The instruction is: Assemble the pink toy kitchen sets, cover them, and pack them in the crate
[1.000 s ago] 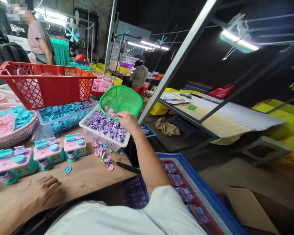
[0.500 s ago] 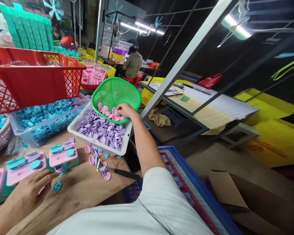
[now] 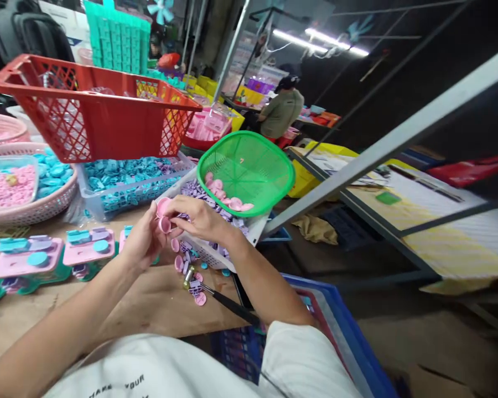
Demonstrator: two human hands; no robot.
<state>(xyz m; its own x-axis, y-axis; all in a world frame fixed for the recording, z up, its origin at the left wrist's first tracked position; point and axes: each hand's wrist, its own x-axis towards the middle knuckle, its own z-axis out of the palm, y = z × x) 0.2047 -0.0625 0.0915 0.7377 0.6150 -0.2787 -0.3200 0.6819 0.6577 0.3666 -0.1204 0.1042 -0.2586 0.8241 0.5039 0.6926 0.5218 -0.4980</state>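
Observation:
My left hand (image 3: 143, 240) and my right hand (image 3: 201, 218) meet above the table, left of the white crate (image 3: 209, 255). Between them are two small pink cups (image 3: 165, 224), one above the other. Fingers of both hands are closed around these cups; which hand bears which is hard to tell. Behind my right hand, a green basket (image 3: 261, 166) rests tilted on the crate, with pink round pieces (image 3: 234, 203) at its low side. Purple plastic parts (image 3: 193, 190) fill the crate. Left of my hands stands a row of pink-topped toy boxes (image 3: 89, 251), one partly hidden by my left hand.
A small hammer (image 3: 228, 307) lies among loose pink and purple parts near the table edge. Behind stand a red basket (image 3: 124, 124), a clear bin (image 3: 108, 202) of blue parts and a pink basket (image 3: 53, 207). A metal post (image 3: 357, 160) slants at right. A co-worker (image 3: 284, 108) sits farther back.
My right hand has come out of the green basket, back to the left, with a pink cup. My left hand has risen from beside the toy boxes to meet it. The view has turned left.

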